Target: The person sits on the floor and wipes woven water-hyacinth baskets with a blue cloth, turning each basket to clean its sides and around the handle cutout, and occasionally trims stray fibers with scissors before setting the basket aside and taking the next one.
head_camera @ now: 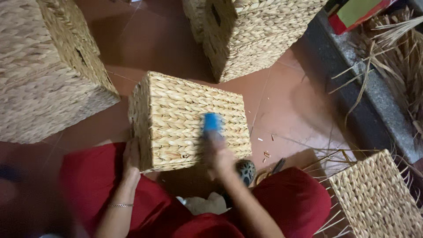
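Underfoot, a red-brown tiled floor (163, 39), glossy, with grout lines running diagonally and small straw scraps (265, 153) scattered to the right of centre. Along the right side, a grey stone ledge (374, 105) with loose dried fibre strands (396, 57) heaped on and over it. Upper left, a large woven basket (39, 66) filling the corner; top centre, a second large basket (251, 35) with a cut handle slot; lower right, a smaller unfinished basket (374, 198) with stray ends sticking out. Centred between them, the square woven seagrass basket (189, 119), turned bottom-up, resting against red-clothed knees (97, 180), well apart from the other baskets, with bare tile open on its left, far and right sides. Left hand (131, 161) laid flat against the basket's left near edge, fingers extended, bracing rather than clasping (a thin bracelet (120, 205) at the wrist). Right hand (218, 154) blurred by motion, closed around a blue tool (212, 121) pressed to the basket's upturned face; exact kind of tool not discernible. Near the right knee, a small dark patterned object (246, 171) on the floor, partly hidden.
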